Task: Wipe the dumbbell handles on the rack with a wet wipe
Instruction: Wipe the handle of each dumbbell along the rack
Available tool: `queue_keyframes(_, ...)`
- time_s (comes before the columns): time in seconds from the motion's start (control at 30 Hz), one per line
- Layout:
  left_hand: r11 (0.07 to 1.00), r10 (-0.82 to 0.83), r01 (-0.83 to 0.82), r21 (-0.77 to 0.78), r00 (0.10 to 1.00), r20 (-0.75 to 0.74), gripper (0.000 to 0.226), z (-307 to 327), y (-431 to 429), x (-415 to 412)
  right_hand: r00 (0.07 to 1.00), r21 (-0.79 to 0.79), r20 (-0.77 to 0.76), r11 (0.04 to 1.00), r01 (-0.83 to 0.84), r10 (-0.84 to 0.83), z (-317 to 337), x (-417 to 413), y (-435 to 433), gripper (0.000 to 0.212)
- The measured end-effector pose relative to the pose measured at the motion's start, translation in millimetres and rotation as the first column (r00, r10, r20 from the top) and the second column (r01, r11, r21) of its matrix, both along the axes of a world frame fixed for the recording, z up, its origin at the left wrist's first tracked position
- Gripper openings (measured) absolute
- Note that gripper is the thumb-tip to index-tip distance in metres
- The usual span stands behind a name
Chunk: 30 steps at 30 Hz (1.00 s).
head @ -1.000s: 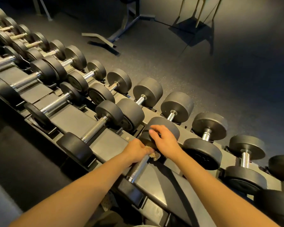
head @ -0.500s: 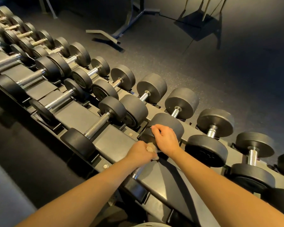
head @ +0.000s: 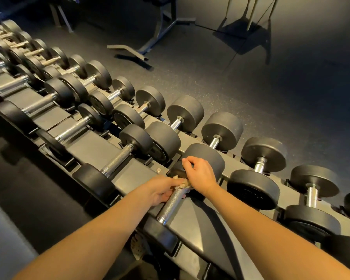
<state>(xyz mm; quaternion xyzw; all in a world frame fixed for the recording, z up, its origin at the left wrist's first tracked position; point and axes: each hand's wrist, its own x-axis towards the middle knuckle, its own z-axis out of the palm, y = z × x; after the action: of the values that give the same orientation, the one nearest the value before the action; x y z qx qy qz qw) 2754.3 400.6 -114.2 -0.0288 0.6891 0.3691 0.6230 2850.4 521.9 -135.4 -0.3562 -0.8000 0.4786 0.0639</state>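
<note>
Our left hand (head: pixel 160 191) has its fingers closed on the wet wipe (head: pixel 182 184), bunched at the far end of the dumbbell handle (head: pixel 171 205) on the rack (head: pixel 101 146). Our right hand (head: pixel 200 174) curls its fingers over the far head (head: pixel 210 158).

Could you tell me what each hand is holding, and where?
The left hand grips the wet wipe around the handle at its far end; the right hand holds that dumbbell's far head by its rim.
</note>
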Motion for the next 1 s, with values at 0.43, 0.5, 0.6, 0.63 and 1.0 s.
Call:
queue_keyframes(0.43,0.922,-0.365,0.209,-0.327,0.755,-0.545,0.027,5,10,22,1.000,-0.030,0.021,0.999,0.013,-0.013,-1,3,1,0.036)
queue_keyframes(0.5,0.901,-0.434,0.270,-0.340,0.593,-0.678,0.032,6,-3,25,1.000,-0.025,0.016,1.000,0.010,-0.010,-1,3,0,0.036)
queue_keyframes(0.6,0.995,-0.097,0.090,-0.043,0.792,-0.603,0.021,15,-12,21,1.000,-0.021,0.009,1.000,0.018,-0.018,-2,2,0,0.037)
queue_keyframes(0.63,0.995,0.077,-0.043,0.090,0.903,-0.422,0.013,23,-12,19,1.000,-0.021,0.007,1.000,0.019,-0.019,-2,2,1,0.037)
queue_keyframes(1.0,0.903,-0.354,0.336,-0.266,0.234,-0.906,0.014,15,0,29,1.000,-0.031,-0.001,0.999,0.026,-0.026,-4,3,2,0.039)
